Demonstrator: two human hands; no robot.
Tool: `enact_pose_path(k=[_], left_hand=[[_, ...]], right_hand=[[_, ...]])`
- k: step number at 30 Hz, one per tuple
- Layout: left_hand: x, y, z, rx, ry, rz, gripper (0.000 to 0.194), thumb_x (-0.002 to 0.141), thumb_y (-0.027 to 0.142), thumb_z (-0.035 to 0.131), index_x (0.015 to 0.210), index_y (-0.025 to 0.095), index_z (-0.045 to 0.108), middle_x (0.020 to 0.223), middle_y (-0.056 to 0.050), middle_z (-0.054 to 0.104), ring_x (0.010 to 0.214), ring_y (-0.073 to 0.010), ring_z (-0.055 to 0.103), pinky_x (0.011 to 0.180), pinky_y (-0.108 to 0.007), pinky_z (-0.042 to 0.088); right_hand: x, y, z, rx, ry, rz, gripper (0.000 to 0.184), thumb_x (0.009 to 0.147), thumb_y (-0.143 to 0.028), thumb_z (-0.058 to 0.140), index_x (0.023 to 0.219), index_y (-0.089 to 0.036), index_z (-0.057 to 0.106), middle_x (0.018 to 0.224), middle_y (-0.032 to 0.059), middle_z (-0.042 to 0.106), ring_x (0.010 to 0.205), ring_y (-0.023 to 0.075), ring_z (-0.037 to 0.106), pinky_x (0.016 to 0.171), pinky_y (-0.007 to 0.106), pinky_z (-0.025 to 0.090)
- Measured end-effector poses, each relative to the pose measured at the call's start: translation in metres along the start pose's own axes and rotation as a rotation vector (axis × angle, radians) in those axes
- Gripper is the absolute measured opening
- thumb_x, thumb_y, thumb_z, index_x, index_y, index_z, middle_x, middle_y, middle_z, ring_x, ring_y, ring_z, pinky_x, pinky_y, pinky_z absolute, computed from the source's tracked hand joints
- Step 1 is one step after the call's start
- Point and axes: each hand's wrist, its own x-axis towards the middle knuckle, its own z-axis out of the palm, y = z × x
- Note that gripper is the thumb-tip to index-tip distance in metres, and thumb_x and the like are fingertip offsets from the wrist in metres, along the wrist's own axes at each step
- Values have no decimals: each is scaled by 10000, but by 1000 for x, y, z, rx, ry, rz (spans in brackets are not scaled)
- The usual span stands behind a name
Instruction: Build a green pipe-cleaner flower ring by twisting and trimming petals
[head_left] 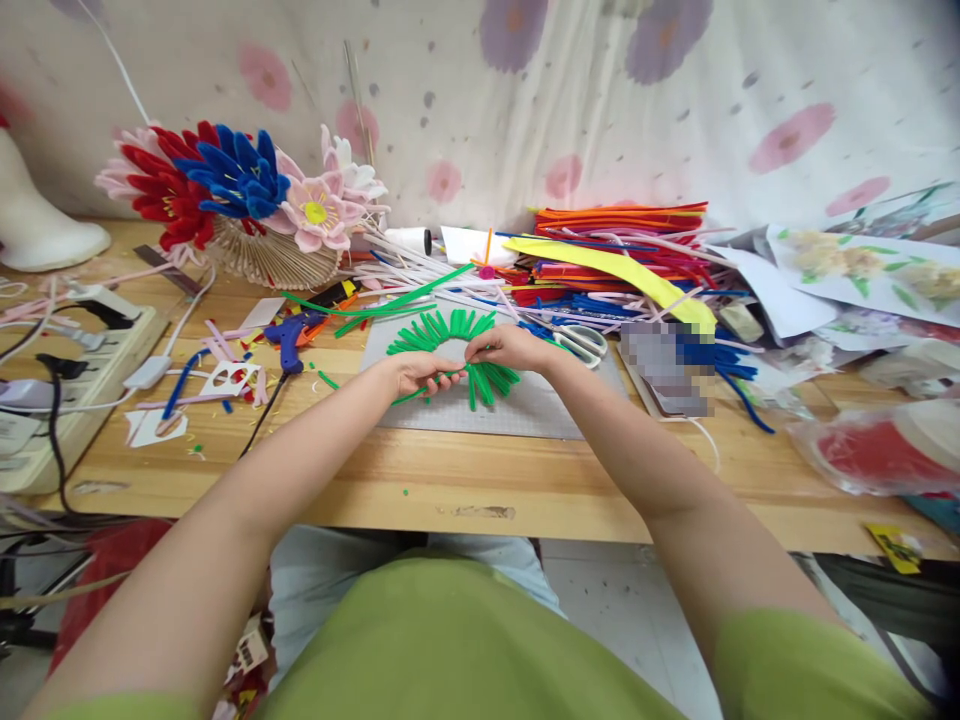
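Observation:
A ring of green pipe-cleaner loops (491, 385) lies over a grey cutting mat (420, 415), its loops spreading outward like petals. My left hand (429, 376) is closed on the near-left side of this ring, and a loose green end sticks out below the fingers. From the right, my right hand (508, 347) pinches the ring close to the left fingertips. The exact spot between both sets of fingers is partly hidden. White-handled scissors (583, 343) lie on the mat just past my right hand.
A blue glue gun (289, 338) and scraps lie left, beside a power strip (75, 390). Pipe-cleaner flowers (240, 175) stand at the back left. Bundles of pipe cleaners (622, 225) are piled behind the mat. A phone (660, 370) with a blurred-out screen rests right.

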Motion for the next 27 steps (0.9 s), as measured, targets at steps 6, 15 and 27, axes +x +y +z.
enact_pose_path(k=[6, 15, 27], left_hand=[[0, -2, 5, 202, 100, 102, 200, 807, 204, 541, 639, 120, 608, 576, 8, 506, 388, -2, 289, 319, -109, 99], [-1, -10, 17, 682, 384, 444, 142, 687, 197, 590, 566, 139, 636, 528, 9, 585, 407, -39, 368, 378, -175, 249], [-3, -10, 17, 313, 339, 380, 162, 728, 159, 664, 600, 98, 585, 538, -25, 615, 483, -76, 558, 483, -195, 460]], right_hand=[[-1, 2, 2, 30, -17, -11, 231, 764, -250, 513, 855, -153, 702, 835, 30, 702, 769, 139, 603, 709, 231, 419], [2, -19, 0, -309, -59, 61, 203, 774, -204, 537, 879, -201, 710, 826, 10, 704, 733, 135, 581, 626, 218, 337], [-1, -40, 2, -603, 53, 84, 208, 830, -267, 504, 899, -203, 690, 952, 53, 643, 819, 156, 556, 598, 246, 272]])
